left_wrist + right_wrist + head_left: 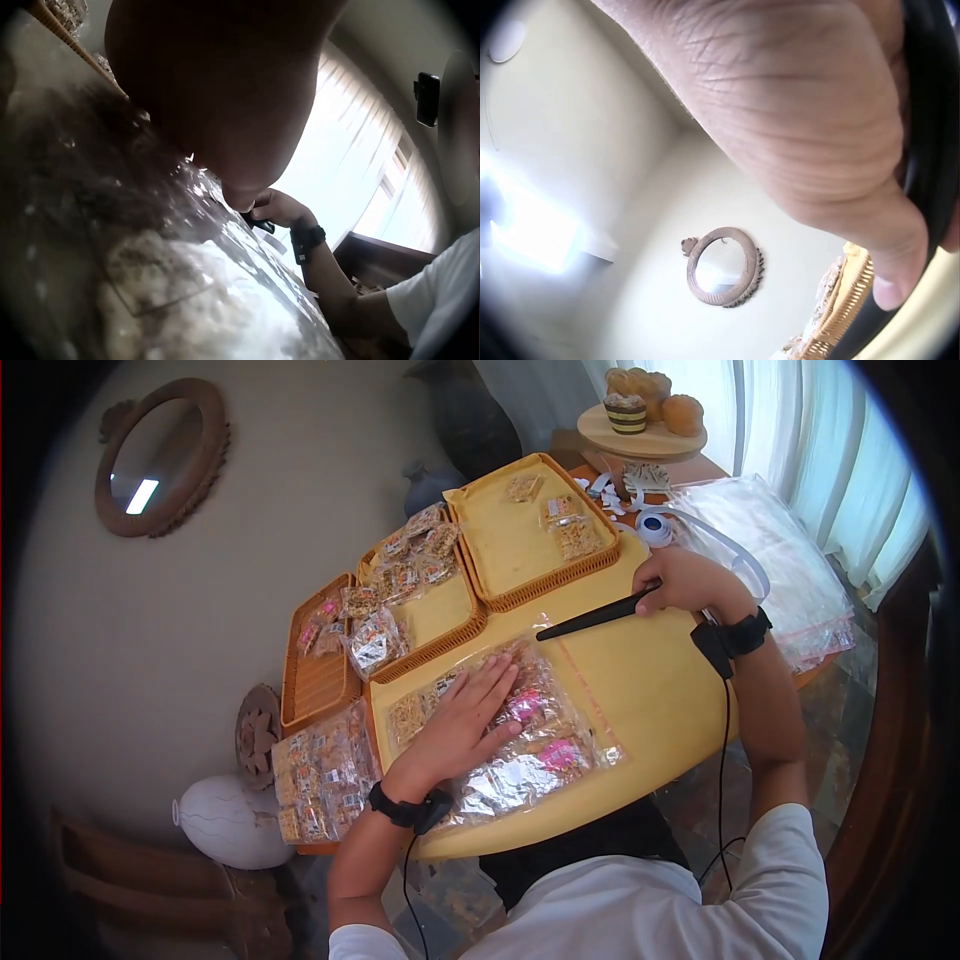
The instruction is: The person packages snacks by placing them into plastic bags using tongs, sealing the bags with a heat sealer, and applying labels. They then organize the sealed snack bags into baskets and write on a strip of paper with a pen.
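My left hand (pixel 468 712) lies spread over a large clear plastic bag (pixel 515 778) packed with small wrapped snacks, some with pink labels. The bag rests on the yellow tabletop, its flat end with a pinkish strip (pixel 583 685) lying toward the right. In my right hand (pixel 688 580) I grip a long, slim black tool (pixel 590 619), whose tapered tip reaches the bag near that end. From the right wrist, the black tool (pixel 922 112) shows along the palm, with the thumb against it. Close up in the left wrist view, the shiny bag (pixel 172 277) fills the lower part.
Wicker trays with wrapped snacks stand behind: one at left (pixel 288 695), one in the middle (pixel 474 622), one at right (pixel 590 568). Another filled bag (pixel 325 775) lies at the left edge. A white tape roll (pixel 655 528) and stacked clear bags (pixel 800 575) are at the right.
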### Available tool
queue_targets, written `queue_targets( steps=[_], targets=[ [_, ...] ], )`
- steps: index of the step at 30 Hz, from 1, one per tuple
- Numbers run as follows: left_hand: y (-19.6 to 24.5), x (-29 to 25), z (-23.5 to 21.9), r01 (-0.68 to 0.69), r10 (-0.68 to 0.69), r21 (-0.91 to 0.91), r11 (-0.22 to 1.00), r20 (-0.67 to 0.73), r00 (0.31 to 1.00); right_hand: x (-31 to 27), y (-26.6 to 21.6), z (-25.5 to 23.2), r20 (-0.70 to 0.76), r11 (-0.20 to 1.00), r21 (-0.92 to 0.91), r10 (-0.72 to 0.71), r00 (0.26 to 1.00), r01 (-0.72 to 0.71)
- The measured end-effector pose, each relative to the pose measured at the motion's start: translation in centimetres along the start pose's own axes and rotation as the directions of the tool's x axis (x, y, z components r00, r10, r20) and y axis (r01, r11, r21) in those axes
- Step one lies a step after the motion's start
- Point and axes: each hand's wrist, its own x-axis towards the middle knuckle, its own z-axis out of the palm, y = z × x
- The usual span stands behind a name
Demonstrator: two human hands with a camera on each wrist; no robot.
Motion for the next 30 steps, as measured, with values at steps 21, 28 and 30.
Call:
queue_targets(
  steps=[21, 28, 30],
  targets=[
    [0.2, 1.2, 0.9, 0.025, -0.033, 0.084, 0.996, 0.097, 0.995, -1.1, 0.3, -0.1, -0.173, 0.983, -0.116, 0.123, 0.977, -0.145],
    [1.1, 2.1, 2.0, 0.103, -0.118, 0.163, 0.981, 0.084, 0.989, 0.2, 1.0, 2.6, -0.287, 0.955, -0.265, 0.050, 0.957, -0.129],
    [1.7, 2.6, 2.4, 0.191, -0.192, 0.125, 0.974, 0.001, 0.981, 0.4, 1.1, 2.9, -0.340, 0.930, -0.330, 0.039, 0.939, -0.159]
  ],
)
